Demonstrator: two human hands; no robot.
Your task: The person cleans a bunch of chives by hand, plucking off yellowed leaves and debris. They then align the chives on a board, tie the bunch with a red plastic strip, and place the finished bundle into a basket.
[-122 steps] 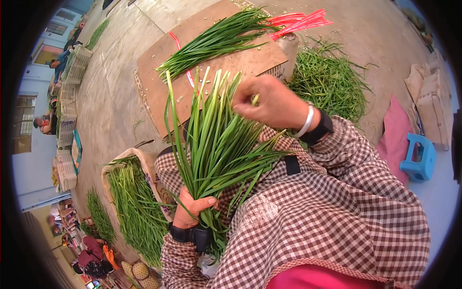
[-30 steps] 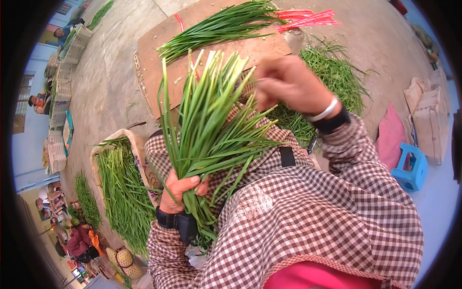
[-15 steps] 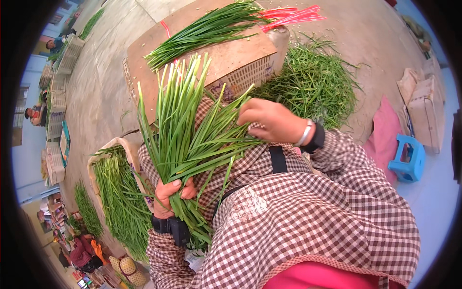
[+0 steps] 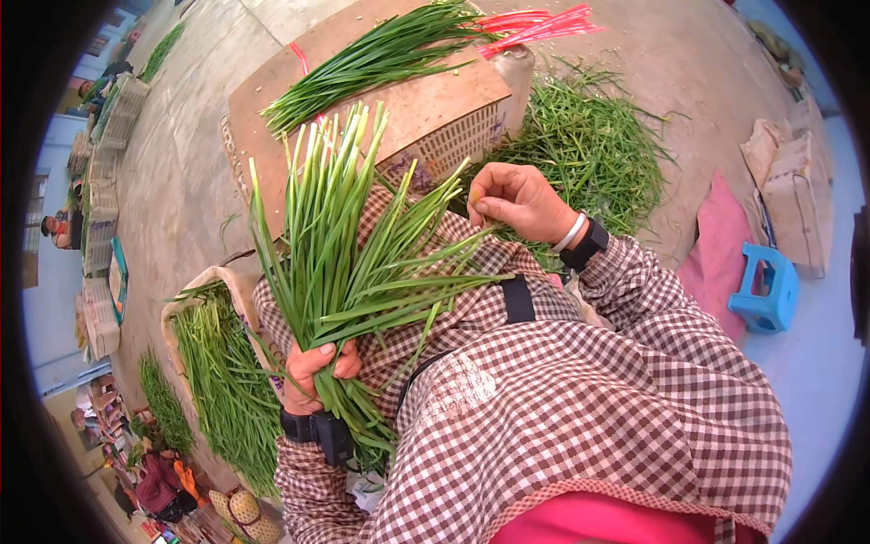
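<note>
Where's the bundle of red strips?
Head view, top, right of centre: the bundle of red strips lies at the right end of the brown board, beside green leaves.

The left grip (image 4: 314, 370) is curled tightly closed, while the right grip (image 4: 526, 203), on a bent arm (image 4: 666, 295), holds thumb (image 4: 498, 209) and forefinger (image 4: 487, 179) pinched together.

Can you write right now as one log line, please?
left hand: holding chive bunch, pale ends pointing away | right hand: pinched, contents unclear | brown board: second chive bundle lying on top
</note>
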